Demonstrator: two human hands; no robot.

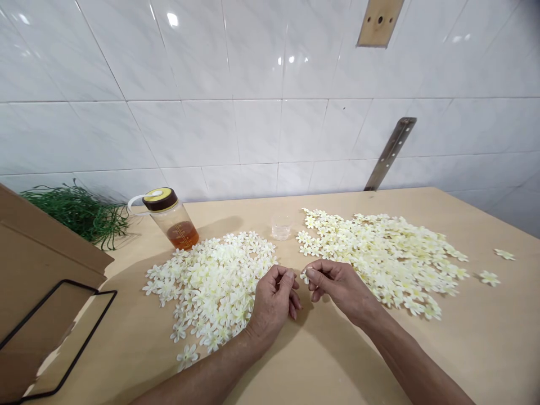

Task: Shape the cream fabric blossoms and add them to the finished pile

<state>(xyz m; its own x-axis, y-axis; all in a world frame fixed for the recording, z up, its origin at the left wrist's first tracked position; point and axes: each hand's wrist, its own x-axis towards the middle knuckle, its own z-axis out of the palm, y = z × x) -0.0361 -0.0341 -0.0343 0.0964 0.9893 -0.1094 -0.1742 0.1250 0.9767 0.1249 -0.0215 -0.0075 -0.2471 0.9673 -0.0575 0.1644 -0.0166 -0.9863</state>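
Between the thumb and forefinger of my right hand (335, 284) is a small white artificial flower (305, 275). My left hand (274, 301) is closed close beside it, thumb pressed to the forefinger; whatever it may pinch is too small or hidden to tell. A heap of white artificial flowers (215, 281) spreads just left of my left hand, some partly behind it. Beyond my right hand lies a second pile of flowers (388, 253), more yellowish in tone. A small clear cup (281, 229) stands between the two piles.
A bottle (177, 225) with amber liquid stands at the back left. Green artificial stems (76, 214) lie beside it, behind a cardboard box (42, 275) and a black wire frame (84, 343). Two loose flowers (489, 278) rest far right. A tiled wall (253, 129) borders the table (337, 360).
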